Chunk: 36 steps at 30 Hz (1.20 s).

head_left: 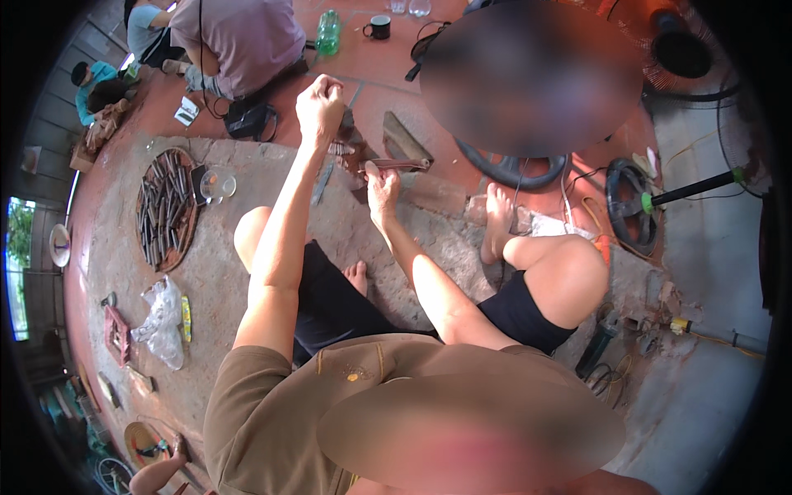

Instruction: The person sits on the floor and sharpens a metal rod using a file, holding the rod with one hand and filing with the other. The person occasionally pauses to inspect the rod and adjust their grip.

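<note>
Nearer than the round, brown woven tray [195, 228], one crumpled, clear plastic bag [161, 323] lies beside one narrow yellow packet [186, 318]. The tray holds a pile of slim, dark rods [163, 210], overlapping too closely to count. Touching or just beside its right rim stands one round, clear plastic container [217, 186]; its contents cannot be made out.

Well to the tray's right, a seated person's two bare hands work apart. The right hand [382, 191] brings thumb and fingers together at the left end of one narrow, reddish-brown strip [402, 164]; whether they clamp it cannot be told. The left hand [320, 111], farther out, curls its fingers inward, its grip hidden.

Beyond the tray sits one black fabric bag [247, 121]. Farther still, to the tray's upper right, stand one green, see-through plastic bottle [327, 35], one black mug [379, 29] and two clear drinking vessels [419, 7]. Three people [239, 45] sit beyond the tray's far side.
</note>
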### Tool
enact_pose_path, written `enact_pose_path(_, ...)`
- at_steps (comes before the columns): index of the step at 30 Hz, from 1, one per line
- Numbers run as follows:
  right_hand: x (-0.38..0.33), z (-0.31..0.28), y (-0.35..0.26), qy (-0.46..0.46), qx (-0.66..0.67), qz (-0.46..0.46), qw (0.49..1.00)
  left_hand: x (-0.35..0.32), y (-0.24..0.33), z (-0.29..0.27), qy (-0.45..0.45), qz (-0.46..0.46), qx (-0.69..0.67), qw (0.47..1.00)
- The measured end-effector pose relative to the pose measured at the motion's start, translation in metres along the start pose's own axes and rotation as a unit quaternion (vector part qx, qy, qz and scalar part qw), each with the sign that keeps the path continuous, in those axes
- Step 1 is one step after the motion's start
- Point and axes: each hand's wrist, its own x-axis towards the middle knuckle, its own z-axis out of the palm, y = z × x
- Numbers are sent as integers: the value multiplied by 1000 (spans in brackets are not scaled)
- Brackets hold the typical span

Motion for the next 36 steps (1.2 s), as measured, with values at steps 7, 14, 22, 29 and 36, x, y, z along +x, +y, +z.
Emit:
enact_pose_path(7, 37, -1, -21, -30, 25, 13, 999, 0, 15, -9, -34, 39, 27, 998)
enact_pose_path(14, 45, -2, -34, -73, 66, 84, 992, -5, 16, -22, -80, 225, 113, 964)
enact_pose_path(22, 52, -2, -43, -104, 42, 86, 990, 3, 6, -32, -185, 270, 91, 941)
enact_pose_path(29, 66, 11, -49, -106, 8, 62, 992, 5, -5, -30, -107, 180, 189, 959)
enact_pose_path(36, 91, 11, -40, -97, -65, 38, 992, -1, -3, -15, -54, 148, 247, 956)
